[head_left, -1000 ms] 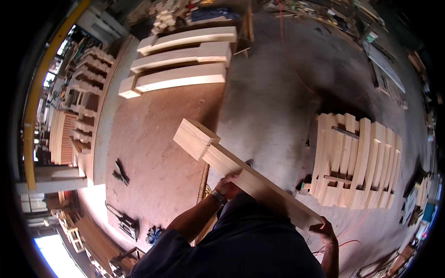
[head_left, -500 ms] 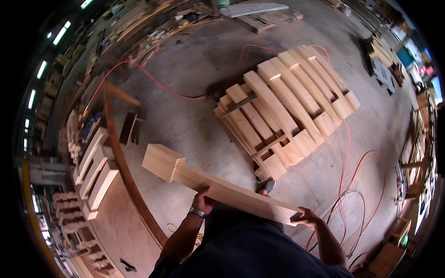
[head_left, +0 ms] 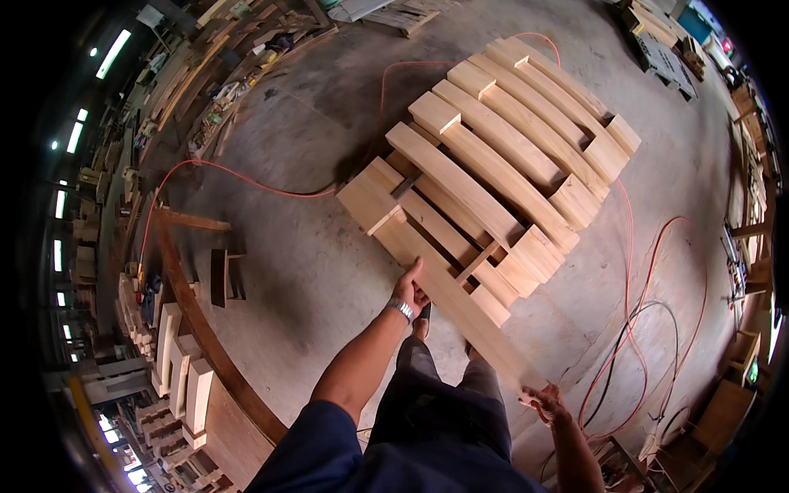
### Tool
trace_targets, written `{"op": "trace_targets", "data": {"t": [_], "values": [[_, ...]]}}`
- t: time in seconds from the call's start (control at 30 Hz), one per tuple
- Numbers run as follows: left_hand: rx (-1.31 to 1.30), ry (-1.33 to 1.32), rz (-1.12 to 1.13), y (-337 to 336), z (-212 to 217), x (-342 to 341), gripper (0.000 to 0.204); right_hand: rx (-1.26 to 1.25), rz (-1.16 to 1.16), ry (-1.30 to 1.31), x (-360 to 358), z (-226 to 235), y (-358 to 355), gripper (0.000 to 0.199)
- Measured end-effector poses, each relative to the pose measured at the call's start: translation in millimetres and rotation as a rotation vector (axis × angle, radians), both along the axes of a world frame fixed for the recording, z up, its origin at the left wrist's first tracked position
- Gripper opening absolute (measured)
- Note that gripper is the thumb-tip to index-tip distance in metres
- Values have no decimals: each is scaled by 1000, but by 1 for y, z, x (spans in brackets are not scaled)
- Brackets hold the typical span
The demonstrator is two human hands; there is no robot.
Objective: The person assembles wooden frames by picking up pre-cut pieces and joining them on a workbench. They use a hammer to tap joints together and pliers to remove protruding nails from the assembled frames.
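Note:
A long pale wooden post, with a thicker block at its far end, is held between my two hands. My left hand, a metal watch on its wrist, grips the near side close to the thick end. At the plain near end, my right hand has its fingers bent around the wood. The post slants from far left to near right, beside the left edge of a stack of similar wooden posts. Its thick end overlaps that stack in view; whether it touches, I cannot tell.
An orange hose loops over the concrete floor on the right. At left stands a brown-edged workbench with several wooden pieces on it. A small wooden stand is beyond the bench. Timber piles line the far left wall.
I have turned away from the bench toward the stack. The post has swung from in front of my body to the stack's left edge, and my left arm now reaches farther out.

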State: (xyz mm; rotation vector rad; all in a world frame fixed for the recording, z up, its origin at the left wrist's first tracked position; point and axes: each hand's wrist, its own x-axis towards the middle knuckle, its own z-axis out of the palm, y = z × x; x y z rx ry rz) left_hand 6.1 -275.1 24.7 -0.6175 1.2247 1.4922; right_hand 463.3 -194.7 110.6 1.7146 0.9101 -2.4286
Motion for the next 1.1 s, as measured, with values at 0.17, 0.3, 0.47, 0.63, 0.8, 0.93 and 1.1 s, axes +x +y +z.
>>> {"op": "trace_targets", "data": {"t": [0.17, 0.3, 0.47, 0.63, 0.8, 0.93, 1.1], "values": [[-129, 56, -148, 61, -44, -63, 51, 37, -50, 21, -59, -52, -2, 48], [-171, 111, -213, 88, -80, -101, 52, 135, -11, -21, -103, -84, 13, 52], [-168, 178, -154, 109, -116, -123, 58, 194, 42, -82, -129, -126, 45, 59], [-182, 199, -249, 112, -149, -121, 63, 42, 4, -82, -139, -143, 84, 54], [-180, 271, -203, 119, -158, -106, 65, 40, -13, -154, -149, -173, 103, 48], [-224, 346, -73, 125, -168, -106, 65, 69, 60, -119, -154, -186, 108, 53], [-369, 447, -238, 129, -171, -105, 72, 252, 145, -292, -162, -194, 104, 54]]}}
